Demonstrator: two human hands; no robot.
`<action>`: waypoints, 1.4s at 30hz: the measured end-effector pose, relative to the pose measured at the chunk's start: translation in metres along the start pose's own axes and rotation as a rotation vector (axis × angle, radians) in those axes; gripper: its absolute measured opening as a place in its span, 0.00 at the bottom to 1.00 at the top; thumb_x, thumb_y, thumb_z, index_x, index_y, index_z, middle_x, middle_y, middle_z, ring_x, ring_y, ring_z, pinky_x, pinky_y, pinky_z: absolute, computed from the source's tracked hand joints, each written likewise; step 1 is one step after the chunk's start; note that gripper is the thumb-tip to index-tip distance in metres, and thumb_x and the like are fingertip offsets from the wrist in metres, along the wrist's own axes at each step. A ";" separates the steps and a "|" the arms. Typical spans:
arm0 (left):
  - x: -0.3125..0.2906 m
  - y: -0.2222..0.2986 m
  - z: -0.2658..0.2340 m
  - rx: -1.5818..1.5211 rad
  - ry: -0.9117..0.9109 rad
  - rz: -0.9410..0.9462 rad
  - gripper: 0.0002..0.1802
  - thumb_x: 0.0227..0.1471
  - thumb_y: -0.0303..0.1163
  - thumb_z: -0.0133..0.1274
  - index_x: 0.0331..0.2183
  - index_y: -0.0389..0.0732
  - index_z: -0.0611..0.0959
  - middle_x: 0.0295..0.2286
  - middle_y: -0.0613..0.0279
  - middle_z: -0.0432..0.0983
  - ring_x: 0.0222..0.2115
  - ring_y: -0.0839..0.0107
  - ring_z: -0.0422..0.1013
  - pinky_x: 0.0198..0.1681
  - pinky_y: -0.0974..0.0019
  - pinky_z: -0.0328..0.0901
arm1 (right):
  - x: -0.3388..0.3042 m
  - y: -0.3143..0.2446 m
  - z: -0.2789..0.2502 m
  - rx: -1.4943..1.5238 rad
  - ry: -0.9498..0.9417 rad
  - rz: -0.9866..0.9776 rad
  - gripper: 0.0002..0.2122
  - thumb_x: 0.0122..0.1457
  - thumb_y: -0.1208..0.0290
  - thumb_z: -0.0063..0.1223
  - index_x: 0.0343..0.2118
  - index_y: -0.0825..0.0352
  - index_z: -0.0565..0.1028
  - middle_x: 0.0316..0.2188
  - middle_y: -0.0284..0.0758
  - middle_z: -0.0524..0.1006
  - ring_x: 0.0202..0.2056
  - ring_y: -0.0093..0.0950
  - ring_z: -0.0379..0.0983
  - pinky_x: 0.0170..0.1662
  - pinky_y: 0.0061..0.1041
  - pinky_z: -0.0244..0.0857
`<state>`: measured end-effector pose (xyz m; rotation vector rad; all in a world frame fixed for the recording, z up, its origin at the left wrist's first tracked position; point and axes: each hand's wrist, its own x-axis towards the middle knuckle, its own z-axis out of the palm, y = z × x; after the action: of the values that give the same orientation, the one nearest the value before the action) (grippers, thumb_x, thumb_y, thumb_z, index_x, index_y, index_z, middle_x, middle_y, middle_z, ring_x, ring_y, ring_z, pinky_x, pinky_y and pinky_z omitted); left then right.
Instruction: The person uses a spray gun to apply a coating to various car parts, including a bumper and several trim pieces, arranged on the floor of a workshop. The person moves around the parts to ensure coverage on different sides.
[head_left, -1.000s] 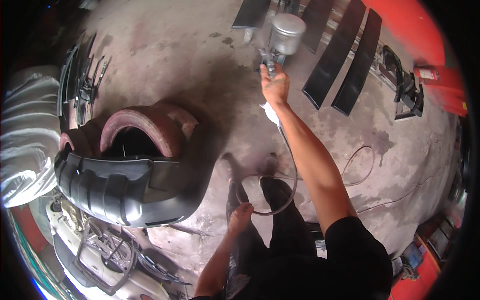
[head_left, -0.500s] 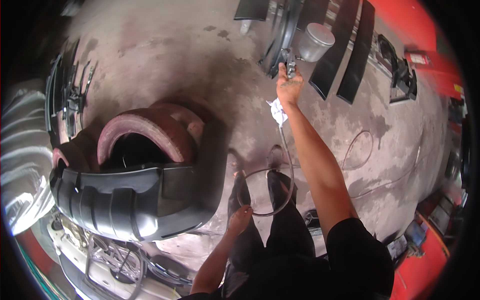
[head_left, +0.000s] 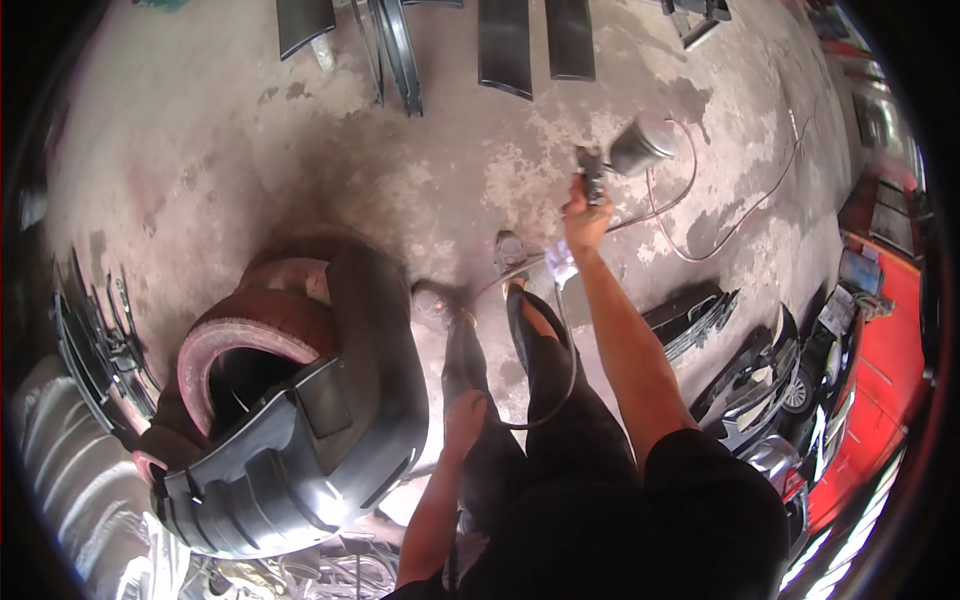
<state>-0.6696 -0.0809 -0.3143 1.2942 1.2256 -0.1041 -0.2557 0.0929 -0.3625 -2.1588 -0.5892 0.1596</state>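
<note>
My right hand (head_left: 587, 222) is wrapped round the handle of a spray gun (head_left: 592, 176), held out in front of me. A round metal cup (head_left: 642, 147) is fixed to the gun's right side, tilted. A whitish cloth or paper wrap (head_left: 560, 262) hangs under that hand by the wrist. From there a thin hose (head_left: 572, 365) loops down past my legs to my left hand (head_left: 465, 421), which is closed on it in front of my left thigh. The fingers of the left hand are partly blurred.
A black bumper (head_left: 262, 492) rests against stacked reddish, dusty tyres (head_left: 225, 335) on the left. Long black panels (head_left: 505, 50) lie ahead on the stained concrete floor. More hose (head_left: 745, 225) curls at right, near car parts (head_left: 750, 390) and a red cabinet (head_left: 872, 375). Crumpled silvery sheeting (head_left: 75, 460) lies far left.
My view and body have turned right, so the black panels now sit farther left and up. The spray gun has moved away from the panels and is over floor. Both hands keep their hold.
</note>
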 end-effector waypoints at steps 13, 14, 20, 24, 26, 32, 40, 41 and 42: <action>0.003 0.082 -0.052 -0.137 0.123 0.126 0.11 0.60 0.29 0.54 0.41 0.36 0.86 0.38 0.50 0.84 0.38 0.58 0.81 0.42 0.61 0.74 | 0.024 -0.094 -0.058 0.204 -0.194 0.273 0.15 0.65 0.62 0.59 0.36 0.73 0.79 0.23 0.34 0.79 0.17 0.23 0.73 0.18 0.24 0.64; 0.010 0.087 -0.058 -0.022 0.184 0.261 0.11 0.59 0.28 0.52 0.40 0.35 0.86 0.34 0.50 0.83 0.33 0.61 0.81 0.38 0.63 0.74 | 0.026 -0.096 -0.060 0.197 -0.197 0.243 0.12 0.65 0.66 0.56 0.39 0.74 0.80 0.24 0.36 0.79 0.17 0.23 0.74 0.19 0.24 0.65; 0.060 0.139 -0.130 -0.328 0.279 0.100 0.15 0.57 0.25 0.48 0.42 0.34 0.85 0.24 0.56 0.79 0.21 0.68 0.78 0.25 0.65 0.72 | 0.069 -0.076 -0.068 0.142 0.075 0.208 0.09 0.65 0.71 0.53 0.40 0.71 0.80 0.24 0.33 0.78 0.17 0.24 0.74 0.18 0.25 0.64; 0.106 0.142 -0.194 -0.507 0.303 -0.107 0.17 0.56 0.25 0.48 0.45 0.35 0.85 0.24 0.59 0.79 0.21 0.70 0.78 0.22 0.64 0.72 | 0.090 -0.111 -0.070 0.347 0.146 0.314 0.11 0.65 0.64 0.60 0.31 0.68 0.77 0.16 0.28 0.71 0.16 0.21 0.68 0.17 0.26 0.59; 0.122 0.167 -0.234 -0.405 0.288 -0.154 0.18 0.55 0.26 0.50 0.46 0.36 0.86 0.23 0.60 0.79 0.20 0.70 0.78 0.22 0.65 0.72 | 0.102 -0.129 -0.061 0.375 0.132 0.428 0.13 0.64 0.63 0.61 0.31 0.69 0.78 0.18 0.30 0.74 0.16 0.22 0.70 0.17 0.26 0.60; 0.166 0.195 -0.337 0.169 0.279 0.053 0.18 0.52 0.26 0.51 0.43 0.39 0.89 0.27 0.53 0.84 0.22 0.69 0.79 0.24 0.63 0.73 | 0.159 -0.155 -0.014 0.346 0.093 0.483 0.21 0.62 0.51 0.62 0.31 0.70 0.80 0.19 0.34 0.77 0.16 0.23 0.72 0.16 0.25 0.60; 0.229 0.319 -0.422 0.102 0.201 -0.237 0.22 0.51 0.25 0.48 0.46 0.40 0.88 0.23 0.53 0.81 0.20 0.69 0.77 0.20 0.61 0.72 | 0.220 -0.159 0.036 0.127 0.211 0.470 0.17 0.63 0.58 0.60 0.39 0.71 0.82 0.24 0.40 0.80 0.21 0.33 0.77 0.23 0.33 0.68; 0.239 0.331 -0.429 0.099 0.154 -0.259 0.22 0.51 0.25 0.48 0.47 0.39 0.88 0.22 0.54 0.79 0.19 0.69 0.76 0.18 0.61 0.71 | 0.220 -0.135 0.042 0.026 0.226 0.464 0.16 0.63 0.60 0.59 0.43 0.71 0.81 0.30 0.45 0.82 0.28 0.39 0.80 0.30 0.37 0.71; 0.246 0.339 -0.437 0.089 0.128 -0.250 0.23 0.52 0.25 0.47 0.49 0.36 0.85 0.18 0.58 0.74 0.16 0.70 0.72 0.14 0.62 0.68 | 0.218 -0.124 0.049 -0.072 0.231 0.465 0.17 0.62 0.63 0.59 0.47 0.70 0.81 0.35 0.50 0.83 0.35 0.45 0.83 0.36 0.42 0.74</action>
<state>-0.6122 0.5059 -0.1775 1.2342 1.5039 -0.2620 -0.1238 0.2931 -0.2753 -2.3126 0.0452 0.1377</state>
